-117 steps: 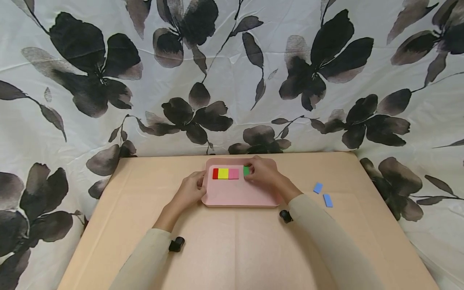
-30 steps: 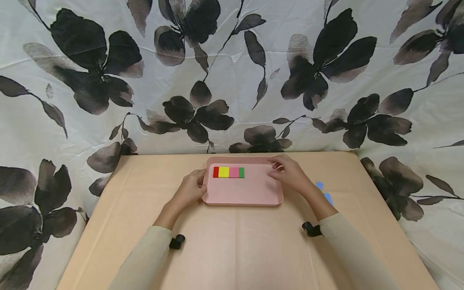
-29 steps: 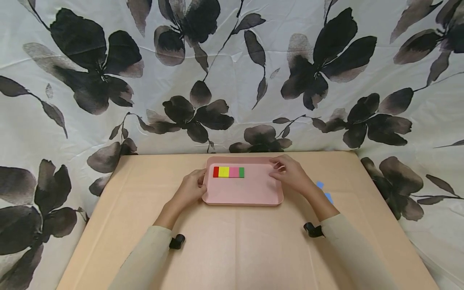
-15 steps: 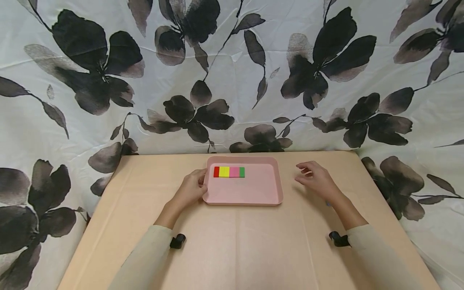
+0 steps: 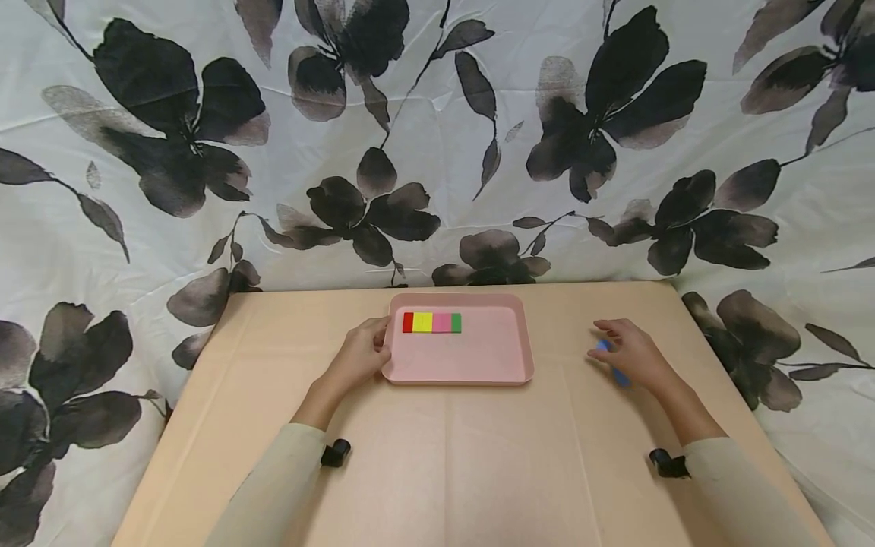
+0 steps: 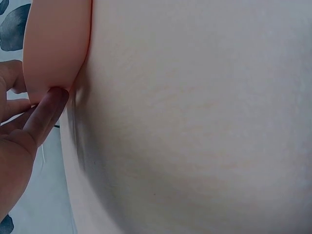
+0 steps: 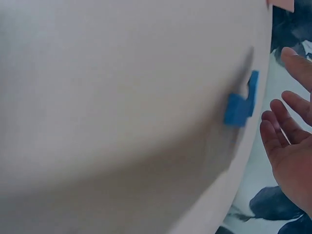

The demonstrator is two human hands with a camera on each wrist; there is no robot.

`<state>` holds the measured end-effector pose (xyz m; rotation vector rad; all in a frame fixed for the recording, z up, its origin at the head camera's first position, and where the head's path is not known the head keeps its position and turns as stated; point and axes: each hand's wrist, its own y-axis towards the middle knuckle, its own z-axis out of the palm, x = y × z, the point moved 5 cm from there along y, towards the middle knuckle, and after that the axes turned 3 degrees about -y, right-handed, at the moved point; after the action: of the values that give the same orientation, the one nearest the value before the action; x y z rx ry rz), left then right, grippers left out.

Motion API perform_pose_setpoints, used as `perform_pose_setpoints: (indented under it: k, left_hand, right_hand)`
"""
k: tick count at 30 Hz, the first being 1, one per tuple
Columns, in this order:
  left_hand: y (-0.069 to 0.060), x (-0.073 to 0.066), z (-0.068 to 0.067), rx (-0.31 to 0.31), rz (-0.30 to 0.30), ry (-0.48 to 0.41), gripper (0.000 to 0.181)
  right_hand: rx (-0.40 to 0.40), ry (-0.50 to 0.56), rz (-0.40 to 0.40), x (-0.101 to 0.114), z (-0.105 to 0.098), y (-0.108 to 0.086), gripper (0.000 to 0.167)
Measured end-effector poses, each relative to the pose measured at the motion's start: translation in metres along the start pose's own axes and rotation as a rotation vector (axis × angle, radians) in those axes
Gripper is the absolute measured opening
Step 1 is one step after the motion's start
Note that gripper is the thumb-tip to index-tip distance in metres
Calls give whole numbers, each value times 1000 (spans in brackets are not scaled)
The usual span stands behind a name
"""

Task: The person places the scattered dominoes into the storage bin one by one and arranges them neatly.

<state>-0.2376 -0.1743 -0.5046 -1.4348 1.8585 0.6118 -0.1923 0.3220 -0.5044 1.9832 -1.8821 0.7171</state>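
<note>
On the table lies a pink tray (image 5: pixel 458 363), its left side gripped by my left hand (image 5: pixel 359 355). In the left wrist view the fingers (image 6: pixel 45 114) and thumb pinch the edge of the tray (image 6: pixel 57 46). A red piece (image 5: pixel 408 323), a yellow piece (image 5: pixel 422 323), a pink piece (image 5: pixel 441 323) and a green piece (image 5: pixel 456 323) form a row inside the tray. Over two flat blue pieces (image 5: pixel 620 377), partly hidden, hovers my right hand (image 5: pixel 634 355). Its fingers are loosely bent and apart, holding nothing; the right wrist view shows both blue pieces (image 7: pixel 235 111) on the table.
A tan table (image 5: pixel 444 463) carries everything, its back edge meeting a floral cloth (image 5: pixel 472 152). Black wrist cameras (image 5: pixel 335 453) sit at both cuffs. Bare tabletop lies between the tray and the blue pieces.
The green piece was placed against the pink one and let go. My right hand has left the tray, moving right to above the blue pieces. The left hand stays at the tray.
</note>
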Motion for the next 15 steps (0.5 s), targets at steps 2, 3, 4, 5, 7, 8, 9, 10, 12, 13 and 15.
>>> perform_pose_setpoints:
  k: [2,3,4,5,7,8,9,10,12,13,15]
  left_hand:
    - [0,0,-1,-1,-2,0,62]
    - [0,0,-1,-3,3,4,62]
    - [0,0,-1,-4,4,5,62]
    - [0,0,-2,-5,6,7,62]
    - [0,0,-2,-4,13,10,62]
    - [0,0,-2,-4,17,10,63]
    - [0,0,-2,-5,19,11,62]
    - [1,0,-2,-6,16,7,62]
    - [1,0,-2,-5,24,3,62]
    - [1,0,-2,-6,23,0,62]
    - [1,-1,-1,-8,20,-3,62]
  right_hand:
    - [10,-20,13,-4,0,-2,70]
    - [15,-26,18,-5,0,-2,70]
    - [17,-31,23,-6,0,-3,70]
    - [18,-37,24,-7,0,-4,70]
    - [19,-43,27,-9,0,-5,70]
    - [18,-42,29,-10,0,-5,69]
    - [18,-46,30,-11,0,-6,68]
    - [17,-50,30,-12,0,-6,67]
    - [17,-56,29,-15,1,-7,65]
    - [18,-59,30,-16,2,-6,63]
    - [17,-70,24,-18,3,-6,62]
